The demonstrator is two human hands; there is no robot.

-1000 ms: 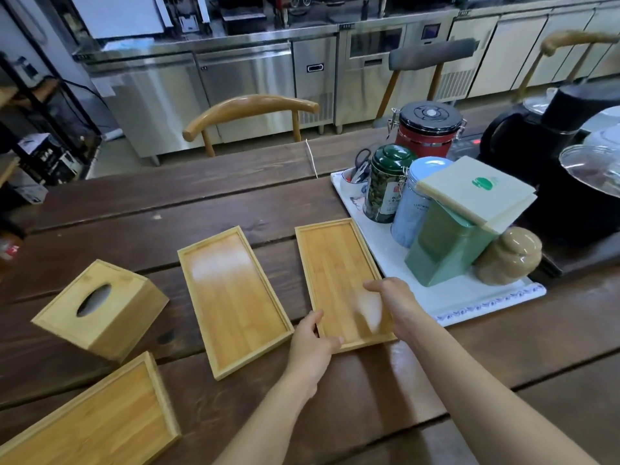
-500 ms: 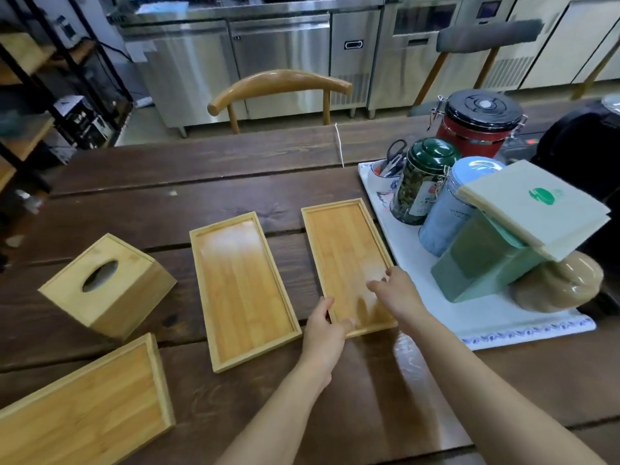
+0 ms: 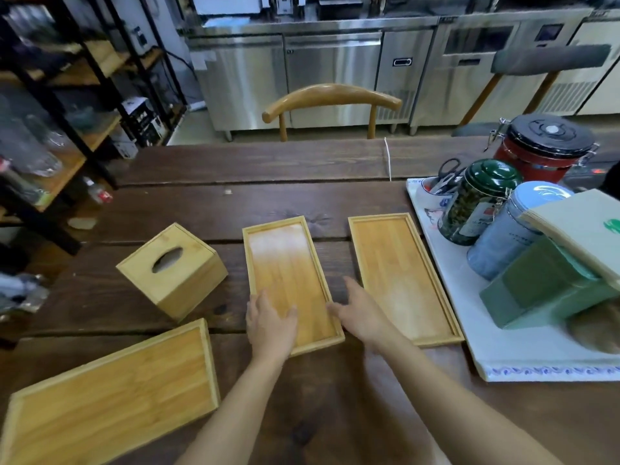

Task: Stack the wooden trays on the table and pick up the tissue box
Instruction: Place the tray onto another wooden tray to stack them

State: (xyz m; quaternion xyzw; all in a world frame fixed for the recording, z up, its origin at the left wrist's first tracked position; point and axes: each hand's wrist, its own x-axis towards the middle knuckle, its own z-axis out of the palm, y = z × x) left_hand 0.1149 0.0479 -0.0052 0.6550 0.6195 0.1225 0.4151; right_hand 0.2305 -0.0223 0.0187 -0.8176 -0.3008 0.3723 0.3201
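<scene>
- Head view: three wooden trays lay unstacked on the dark plank table (image 3: 302, 169). The middle tray (image 3: 288, 273) sat at the centre, the right tray (image 3: 399, 273) just beside it at 3 o'clock with a gap of bare table between them, and the near-left tray (image 3: 110, 401) lay apart at 8 o'clock, angled.
- The tissue box (image 3: 172, 270) stood on the table at 9 o'clock of the middle tray, near it but not touching, its oval slot facing up.
- The left hand (image 3: 270, 323) rested on the near end of the middle tray, its fingers apart, thumb lying inside the tray and the other fingers over the left rim; it was not closed around anything.
- The right hand (image 3: 360, 313) lay in the gap between the middle and right trays, fingers loosely spread, thumb at the middle tray's right rim; whether it gripped that rim I could not tell.
- At 3 o'clock a white tray (image 3: 503, 354) carried a dark green tin (image 3: 476, 203), a pale blue tin (image 3: 510, 233) and a green box (image 3: 543, 290).
</scene>
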